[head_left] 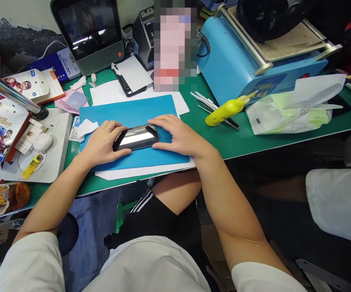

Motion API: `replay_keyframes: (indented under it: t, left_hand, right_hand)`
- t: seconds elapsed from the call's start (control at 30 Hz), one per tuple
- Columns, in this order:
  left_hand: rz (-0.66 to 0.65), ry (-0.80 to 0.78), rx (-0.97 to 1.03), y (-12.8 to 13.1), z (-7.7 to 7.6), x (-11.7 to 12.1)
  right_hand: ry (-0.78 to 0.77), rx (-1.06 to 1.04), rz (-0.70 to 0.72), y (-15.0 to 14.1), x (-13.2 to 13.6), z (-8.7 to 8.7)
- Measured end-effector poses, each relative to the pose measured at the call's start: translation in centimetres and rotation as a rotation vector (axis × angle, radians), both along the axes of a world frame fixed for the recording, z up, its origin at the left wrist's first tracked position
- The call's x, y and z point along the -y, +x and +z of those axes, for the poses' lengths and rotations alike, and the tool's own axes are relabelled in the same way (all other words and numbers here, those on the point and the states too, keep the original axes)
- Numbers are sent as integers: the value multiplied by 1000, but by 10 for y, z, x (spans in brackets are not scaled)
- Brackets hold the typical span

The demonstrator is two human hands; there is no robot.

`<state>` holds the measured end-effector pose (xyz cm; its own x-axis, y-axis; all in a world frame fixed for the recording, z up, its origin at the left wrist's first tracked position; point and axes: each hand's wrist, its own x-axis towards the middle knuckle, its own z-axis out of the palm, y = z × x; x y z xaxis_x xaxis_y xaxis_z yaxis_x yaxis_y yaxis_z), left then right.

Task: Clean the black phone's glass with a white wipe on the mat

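Note:
A black smartphone (137,137) lies sideways on a blue mat (126,109), its glossy screen up and reflecting a bright light. My left hand (105,142) grips its left end, thumb along the near edge and fingers at the far side. Around the right end, my right hand (175,136) holds the phone between thumb and fingers. White paper (117,174) shows from under the mat. A crumpled white tissue (87,129) rests at the mat's left edge, close to my left hand.
Behind the mat are a smart display (99,52) and a black phone part (129,87) under white paper. To the right stand a yellow bottle (225,110), a tissue pack (285,115) and a blue machine (233,52). Boxes (5,134) and a lighter (32,166) lie left.

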<state>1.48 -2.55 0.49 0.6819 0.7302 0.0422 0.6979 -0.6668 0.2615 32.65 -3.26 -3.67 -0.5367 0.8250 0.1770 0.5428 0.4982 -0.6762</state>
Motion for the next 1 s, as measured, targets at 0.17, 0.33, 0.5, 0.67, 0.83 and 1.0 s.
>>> replay_keyframes:
  t: [0.17,0.33,0.5,0.67,0.83,1.0]
  left_hand:
    - [-2,6,-7,-1,-2,0]
    - [10,5,-1,-1,-3,0]
    - [14,-3,8,-1,-2,0]
    - [28,-17,24,0,-1,1]
    - [45,-3,23,0,-2,1]
    - [43,27,19,-1,-4,2]
  right_hand:
    - [-14,3,-1,-1,1,1]
    - [-4,3,0,-1,1,2]
    - [1,7,5,0,1,2]
    - [5,12,4,-1,2,2]
    - [12,9,7,-1,2,2]
    - [15,14,15,-1,3,2]
